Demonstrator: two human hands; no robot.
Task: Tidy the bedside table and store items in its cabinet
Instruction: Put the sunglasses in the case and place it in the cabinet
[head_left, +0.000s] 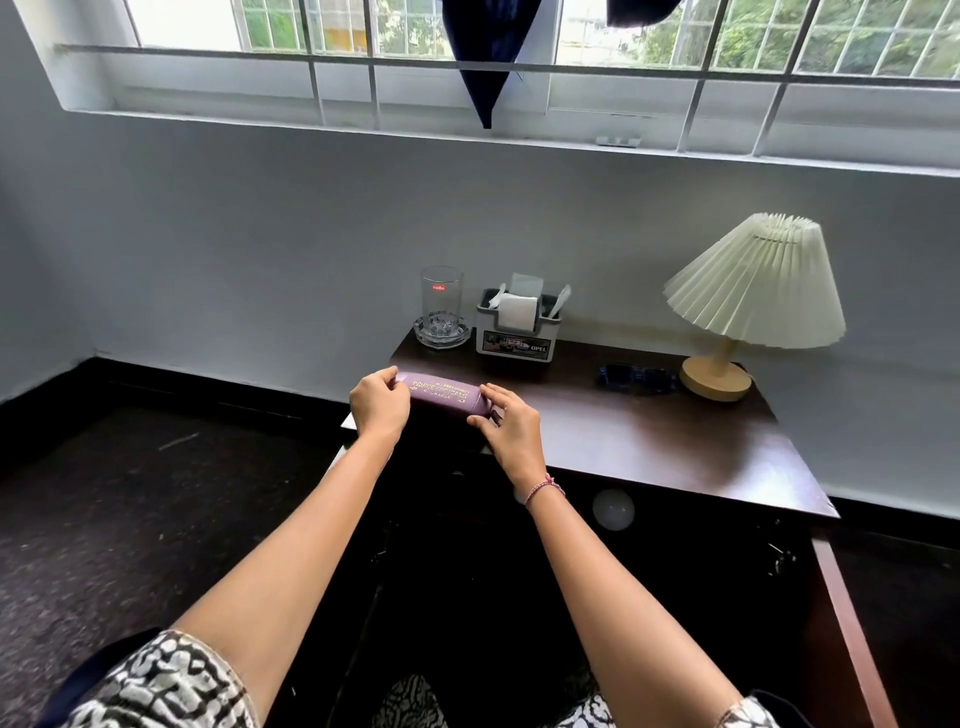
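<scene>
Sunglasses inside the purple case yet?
No: the sunglasses lie on the table beside the lamp, apart from the purple case held by the left hand and right hand.

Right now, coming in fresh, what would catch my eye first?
Most likely the long purple case with gold lettering, gripped at its ends by the left hand and right hand at the front-left corner of the dark wooden bedside table. Next, the lamp with a pleated cream shade at the back right, and a clear drinking glass at the back left.
</scene>
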